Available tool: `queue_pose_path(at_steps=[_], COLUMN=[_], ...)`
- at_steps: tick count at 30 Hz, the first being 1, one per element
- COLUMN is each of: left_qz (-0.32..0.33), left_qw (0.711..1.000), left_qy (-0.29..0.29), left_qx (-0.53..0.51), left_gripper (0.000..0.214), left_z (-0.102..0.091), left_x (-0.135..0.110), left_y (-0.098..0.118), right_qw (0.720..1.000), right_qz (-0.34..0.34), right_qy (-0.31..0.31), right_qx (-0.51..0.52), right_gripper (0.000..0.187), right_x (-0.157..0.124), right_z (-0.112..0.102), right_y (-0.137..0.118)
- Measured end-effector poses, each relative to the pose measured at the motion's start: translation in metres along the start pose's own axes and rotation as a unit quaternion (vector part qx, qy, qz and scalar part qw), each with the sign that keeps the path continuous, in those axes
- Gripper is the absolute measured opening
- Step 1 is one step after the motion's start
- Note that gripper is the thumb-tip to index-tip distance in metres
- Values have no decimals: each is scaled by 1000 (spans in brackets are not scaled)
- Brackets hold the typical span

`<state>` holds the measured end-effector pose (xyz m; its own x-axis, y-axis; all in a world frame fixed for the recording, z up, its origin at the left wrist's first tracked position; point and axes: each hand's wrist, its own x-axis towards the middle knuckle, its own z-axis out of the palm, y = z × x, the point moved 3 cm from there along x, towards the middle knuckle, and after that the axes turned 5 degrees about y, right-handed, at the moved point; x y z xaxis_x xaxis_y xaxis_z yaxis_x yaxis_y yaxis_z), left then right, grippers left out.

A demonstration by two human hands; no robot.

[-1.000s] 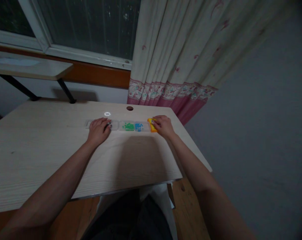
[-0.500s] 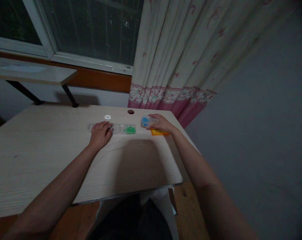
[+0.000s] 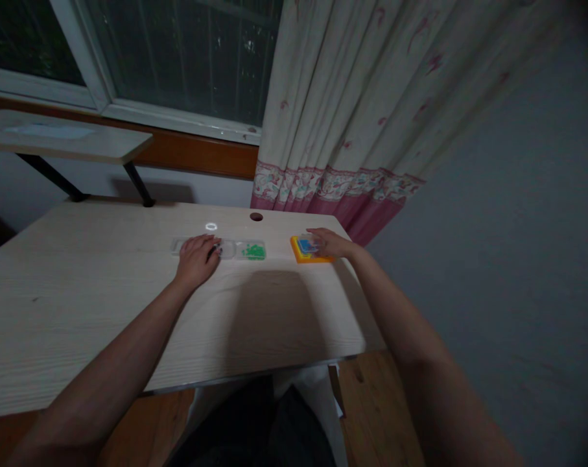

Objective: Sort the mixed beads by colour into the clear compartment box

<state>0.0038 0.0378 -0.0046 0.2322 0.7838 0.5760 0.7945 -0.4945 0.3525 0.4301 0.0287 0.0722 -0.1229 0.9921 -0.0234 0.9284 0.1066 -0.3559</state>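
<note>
My left hand [image 3: 197, 257] lies over a row of clear plastic boxes [image 3: 228, 249], its fingers reaching across them. Small dark bits show beside its thumb, too small to name. At the row's right end, a clear box of small green pieces [image 3: 253, 251] is uncovered by the hand. On the right, my right hand [image 3: 329, 243] is closed around a clear box with blue pieces [image 3: 306, 245], its fingers hiding part of it. This box is over an orange-yellow tray [image 3: 301, 258]; whether it touches the tray I cannot tell.
The boxes and tray are on a pale wooden desk [image 3: 128, 292] with a cable hole [image 3: 256, 217] near its back edge. A raised shelf [image 3: 104, 144] stands at the back left. A flowered curtain [image 3: 332, 143] hangs behind the desk, and a wall [image 3: 493, 246] borders its right side.
My right hand has moved right with the box of blue pieces, from beside the orange-yellow tray to over it. My left hand has stayed on the clear boxes.
</note>
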Motion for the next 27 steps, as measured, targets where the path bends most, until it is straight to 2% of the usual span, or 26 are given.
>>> queue_pose_path(at_steps=[2,4,7,10,13,16,19,22,24,27], left_qz=[0,0,2,5,6,5,6,9,6,-1], left_qw=[1000,1000,1000,1000,1000,1000,1000,1000,1000,1000], left_qy=[-2,-2,1,-1,-1,1,4,3,-1,-5], left_qx=[-2,-1,1,1,0,-2,-2,-2,-2,-3], left_gripper=[41,41,41,42,41,40,41,42,42,41], left_z=[0,0,0,0,0,-1,-1,0,0,0], left_x=[0,0,1,1,1,1,1,1,0,1], left_y=[0,-1,-1,-1,0,2,3,2,1,1], right_qw=[997,992,983,980,983,981,979,979,979,984], right_qz=[-35,-88,-164,-184,-170,-180,-190,-177,-160,-95], right_qy=[12,33,28,22,19,32,62,94,89,93], right_qx=[-62,-81,-77,-69,-69,-63,-31,35,83,118], right_gripper=[101,100,94,88,84,78,79,79,80,80], right_x=[1,1,3,11,22,30,31,25,17,4], right_z=[2,9,34,62,80,81,65,37,18,-7], right_y=[-23,-54,-104,-140,-154,-153,-138,-107,-79,-34])
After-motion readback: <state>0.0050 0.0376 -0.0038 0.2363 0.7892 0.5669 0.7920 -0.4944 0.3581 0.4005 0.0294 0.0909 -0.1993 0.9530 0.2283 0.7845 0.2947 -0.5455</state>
